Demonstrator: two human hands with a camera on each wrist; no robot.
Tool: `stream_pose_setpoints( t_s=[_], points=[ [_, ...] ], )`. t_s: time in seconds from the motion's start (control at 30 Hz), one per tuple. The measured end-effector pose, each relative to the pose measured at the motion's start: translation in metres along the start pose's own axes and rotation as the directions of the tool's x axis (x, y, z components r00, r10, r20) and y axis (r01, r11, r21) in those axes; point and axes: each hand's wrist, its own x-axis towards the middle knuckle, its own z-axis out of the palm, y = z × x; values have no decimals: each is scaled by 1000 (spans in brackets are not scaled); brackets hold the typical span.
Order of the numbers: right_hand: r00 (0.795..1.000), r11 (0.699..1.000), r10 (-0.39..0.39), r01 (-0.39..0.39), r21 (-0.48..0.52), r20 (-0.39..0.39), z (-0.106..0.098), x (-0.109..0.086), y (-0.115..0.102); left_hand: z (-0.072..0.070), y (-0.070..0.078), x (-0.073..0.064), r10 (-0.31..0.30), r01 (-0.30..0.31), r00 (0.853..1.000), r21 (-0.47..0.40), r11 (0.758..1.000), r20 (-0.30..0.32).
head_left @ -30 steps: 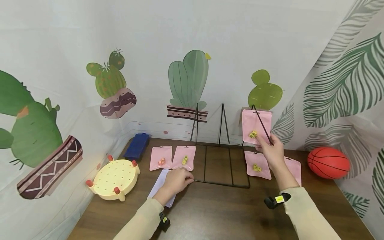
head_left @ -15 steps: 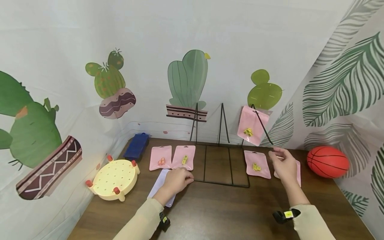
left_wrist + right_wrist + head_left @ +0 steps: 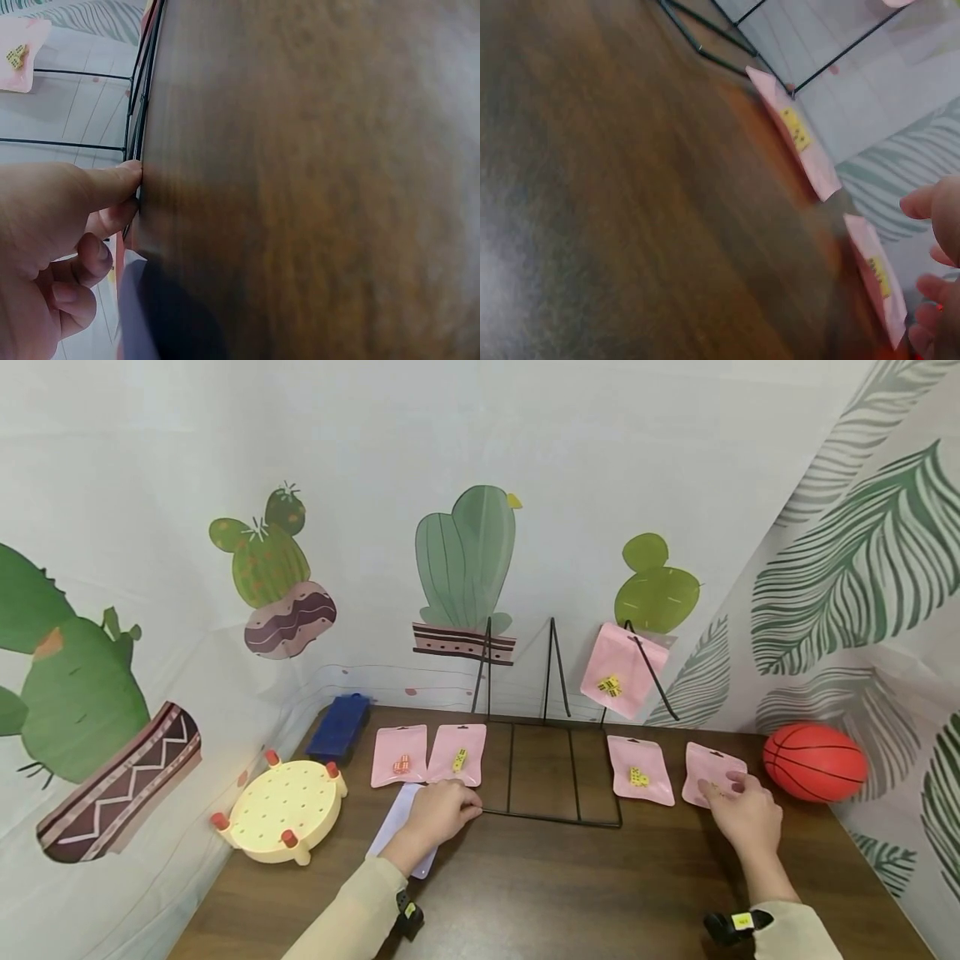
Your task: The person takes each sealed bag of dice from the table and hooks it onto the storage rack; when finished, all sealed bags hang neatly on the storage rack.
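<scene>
My left hand (image 3: 442, 810) pinches the front left corner of a black wire rack (image 3: 540, 817) between thumb and forefinger; the left wrist view shows the pinch close up. A pink pouch with yellow dice (image 3: 615, 664) hangs tilted on the rack's right arm. At the right, my right hand (image 3: 750, 814) is over another pink pouch (image 3: 699, 762), fingers loosely bent and partly covering its dice. In the right wrist view a gap separates the fingers (image 3: 919, 202) from that pouch. Left of it lies a third pink pouch (image 3: 637, 756) with yellow dice.
Two more pink pouches (image 3: 397, 742) lie left of the rack. A pale purple flat item (image 3: 393, 818) lies beneath the left wrist. Farther left are a cream round board (image 3: 288, 810) with red-tipped legs and a blue tray (image 3: 339, 727). A red basketball (image 3: 813, 762) sits at far right.
My right hand has let go of the pouch on the rack's right arm and moved down and right over the far right pouch. The hung pouch has swung left; my left hand has stayed.
</scene>
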Motion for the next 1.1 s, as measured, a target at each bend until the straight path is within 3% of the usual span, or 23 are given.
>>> stream_pose_setpoints(
  t_s=[0.17, 0.4, 0.8, 1.1],
  points=[
    [995, 996, 91, -91, -27, 30, 3, 2, 5, 0, -1, 0, -5, 5, 1000, -1, 1000, 1],
    [982, 983, 181, -182, 21, 49, 11, 7, 10, 1, -2, 0, -1, 1, 1000, -3, 1000, -4],
    [988, 988, 147, -149, 36, 44, 13, 10, 13, -1, -1, 0, 8, -8, 1000, -9, 1000, 3],
    [981, 981, 153, -166, 102, 120, 0, 3, 16, -1, -1, 0, -2, 2, 1000, -20, 1000, 10]
  ],
)
